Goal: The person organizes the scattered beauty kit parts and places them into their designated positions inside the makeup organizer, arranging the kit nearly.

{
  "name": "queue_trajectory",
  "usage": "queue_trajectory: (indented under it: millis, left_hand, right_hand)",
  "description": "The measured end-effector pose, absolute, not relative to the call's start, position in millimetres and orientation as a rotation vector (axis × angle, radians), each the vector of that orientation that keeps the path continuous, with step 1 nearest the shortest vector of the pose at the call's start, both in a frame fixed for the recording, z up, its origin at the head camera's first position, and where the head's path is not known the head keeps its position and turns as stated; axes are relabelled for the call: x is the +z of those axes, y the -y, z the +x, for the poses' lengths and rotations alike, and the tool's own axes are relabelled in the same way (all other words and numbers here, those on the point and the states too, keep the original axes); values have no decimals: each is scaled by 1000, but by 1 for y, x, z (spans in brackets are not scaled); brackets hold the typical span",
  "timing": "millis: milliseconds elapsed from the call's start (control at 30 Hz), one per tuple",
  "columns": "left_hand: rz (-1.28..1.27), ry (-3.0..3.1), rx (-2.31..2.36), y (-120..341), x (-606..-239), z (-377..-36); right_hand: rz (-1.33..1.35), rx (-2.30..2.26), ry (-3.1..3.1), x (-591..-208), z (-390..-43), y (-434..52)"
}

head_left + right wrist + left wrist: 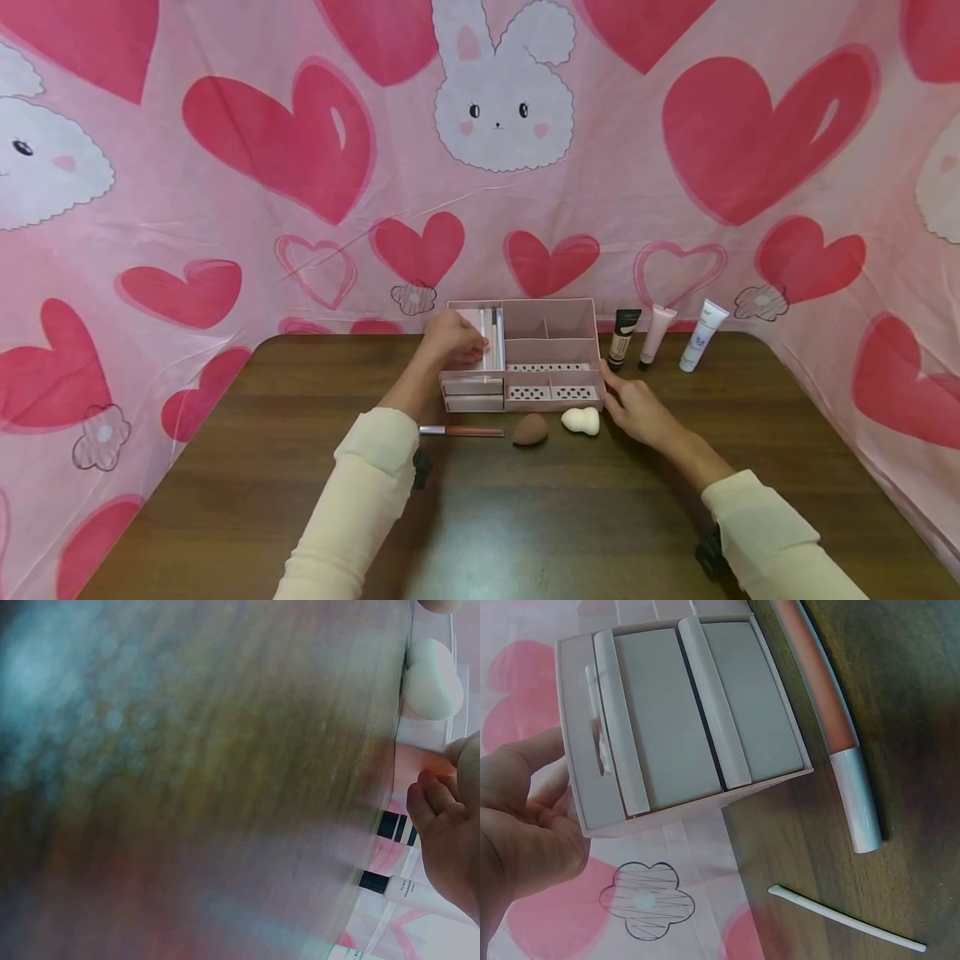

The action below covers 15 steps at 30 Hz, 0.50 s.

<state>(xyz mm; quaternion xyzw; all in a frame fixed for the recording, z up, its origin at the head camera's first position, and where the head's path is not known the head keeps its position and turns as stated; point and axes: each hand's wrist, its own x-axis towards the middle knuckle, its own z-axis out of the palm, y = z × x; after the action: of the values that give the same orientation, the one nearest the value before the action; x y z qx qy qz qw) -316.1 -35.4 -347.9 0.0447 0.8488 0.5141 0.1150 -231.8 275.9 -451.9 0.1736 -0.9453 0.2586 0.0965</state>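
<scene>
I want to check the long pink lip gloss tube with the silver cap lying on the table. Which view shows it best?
The left wrist view: the pink lip gloss tube fills the frame sharply, cap included. The head view shows it small, in front of the pink organizer box. The right wrist view misses it.

Place: from my remote seat, I read this as a home vanity corner set up for recording.
Backdrop: a pink cloth (225, 250) printed with red hearts and white rabbits hangs behind and wraps round both sides.
Surface: a dark wood-grain table (525, 517) with rounded corners.
Centrepiece: a pink cosmetics organizer (525, 354) with open compartments, slotted holders and two small drawers.
Toiletries: three cosmetic tubes (656, 336) stand upright just beside it.
Make-up tools: a brown sponge (530, 430), a white sponge (581, 421) and a lip gloss (461, 431) lie in front.
Clothing: cream sleeves (360, 500), no workwear.
</scene>
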Motion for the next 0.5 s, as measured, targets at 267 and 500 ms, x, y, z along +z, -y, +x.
queue_trajectory:
  millis: [267,500]
  left_hand:
    - [163,-2467,1590,46,-344,-310]
    - [218,-2619,1485,58,-340,-304]
  right_hand:
    - [516,772,2808,-452,-232,-275]
    - [511,763,2803,-452,-232,-276]
